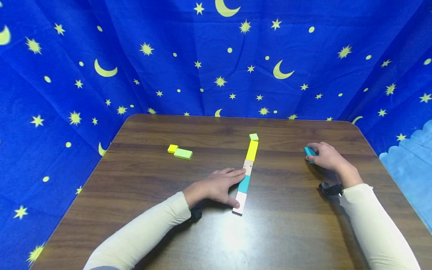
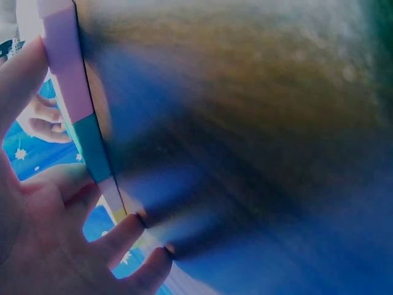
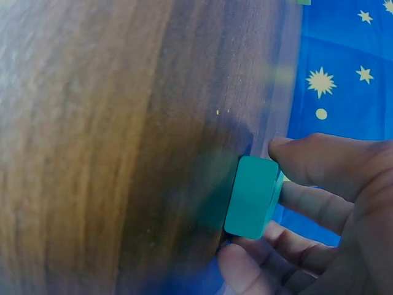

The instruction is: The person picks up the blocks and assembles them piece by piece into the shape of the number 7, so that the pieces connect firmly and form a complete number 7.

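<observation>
A row of blocks runs away from me down the middle of the table: a pale pink block (image 1: 240,204) nearest, then a blue block (image 1: 244,184), a speckled beige block (image 1: 248,167) and a yellow block (image 1: 252,150). My left hand (image 1: 221,185) lies along its left side, fingers spread, with thumb tip at the pink block and a fingertip at the beige one. Out to the right, my right hand (image 1: 325,155) holds another blue block (image 3: 253,196) between thumb and fingers, close over the tabletop. A small green block (image 1: 254,137) sits turned at the row's far end.
On the left part of the table lie a small yellow block (image 1: 173,149) and a longer green block (image 1: 183,154), corner to corner. A blue curtain (image 1: 189,56) with stars and moons hangs behind the wooden table (image 1: 135,180). Light blue fabric (image 1: 411,168) shows past the right edge.
</observation>
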{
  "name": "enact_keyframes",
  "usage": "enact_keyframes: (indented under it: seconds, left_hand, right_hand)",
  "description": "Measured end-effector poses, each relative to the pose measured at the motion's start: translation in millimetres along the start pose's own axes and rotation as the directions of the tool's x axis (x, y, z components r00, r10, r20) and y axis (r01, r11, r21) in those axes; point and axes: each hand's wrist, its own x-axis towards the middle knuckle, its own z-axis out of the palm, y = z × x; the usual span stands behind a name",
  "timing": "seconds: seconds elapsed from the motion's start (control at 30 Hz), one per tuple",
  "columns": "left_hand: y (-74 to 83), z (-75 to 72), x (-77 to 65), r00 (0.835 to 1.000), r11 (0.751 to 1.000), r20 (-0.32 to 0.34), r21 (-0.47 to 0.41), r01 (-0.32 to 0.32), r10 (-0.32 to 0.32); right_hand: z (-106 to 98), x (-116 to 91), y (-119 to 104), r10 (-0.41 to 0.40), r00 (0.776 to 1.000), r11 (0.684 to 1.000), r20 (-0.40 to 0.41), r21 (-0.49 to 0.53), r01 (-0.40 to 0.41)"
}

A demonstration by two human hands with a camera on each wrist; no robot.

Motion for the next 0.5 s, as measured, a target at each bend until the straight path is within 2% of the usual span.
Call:
enact_keyframes:
  seconds: [0.17, 0.5]
  left_hand:
    - [-0.5, 0.7, 0.2, 1.000, 1.000, -0.002, 0.000, 0.000, 0.000]
    - [0.3, 0.5, 0.1, 1.000, 1.000, -0.004, 0.005, 0.009, -0.009]
  right_hand:
    - [-0.6, -0.3, -1.3, 0.006, 1.000, 1.000, 0.021, 0.015, -0.006]
    - [0.0, -1.5, -2.0, -0.070, 0.998, 0.997, -0.001, 0.022, 0.070]
